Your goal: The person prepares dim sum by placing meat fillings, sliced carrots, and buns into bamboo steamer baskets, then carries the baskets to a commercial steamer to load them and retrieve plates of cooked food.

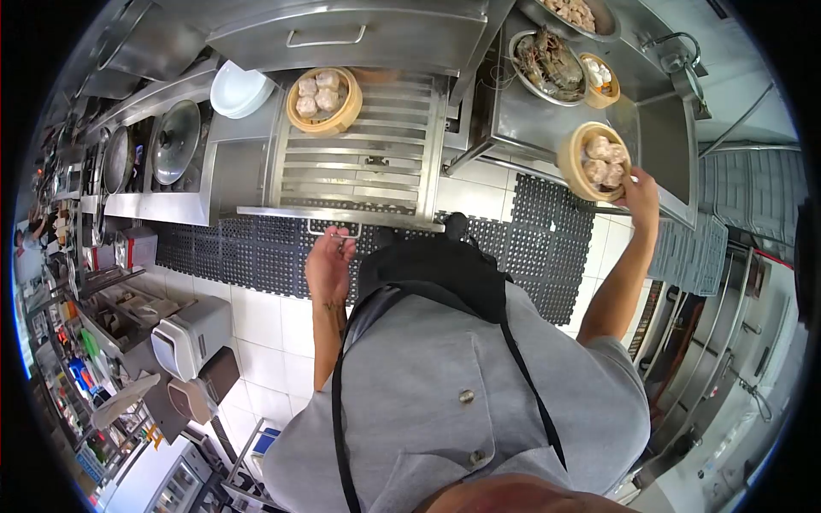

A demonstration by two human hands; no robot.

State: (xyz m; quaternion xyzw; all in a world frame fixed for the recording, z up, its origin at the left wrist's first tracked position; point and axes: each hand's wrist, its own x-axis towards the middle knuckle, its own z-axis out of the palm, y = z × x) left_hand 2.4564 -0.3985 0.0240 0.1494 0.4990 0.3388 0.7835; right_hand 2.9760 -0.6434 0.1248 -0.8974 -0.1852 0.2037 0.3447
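Observation:
My right hand (pixel 640 201) grips the rim of a round bamboo steamer basket (pixel 575 168) holding several pale dumplings (pixel 605 161). That basket is at the front edge of the steel counter on the right; whether it touches the counter I cannot tell. My left hand (pixel 331 265) has its fingers curled at the metal handle (pixel 318 228) of a pulled-out drawer with a slatted steel rack (pixel 355 175). On the rack's far left stands a second bamboo steamer basket (pixel 329 127), with several dumplings inside.
White plates (pixel 239 88) are stacked left of the rack, beside lidded pans (pixel 177 144) on a stove. On the right counter (pixel 532 120) sit a bowl of shellfish (pixel 547 67), a smaller bamboo basket (pixel 601 96) and a bowl of raw pieces (pixel 571 13). Black matting (pixel 248 252) covers the floor.

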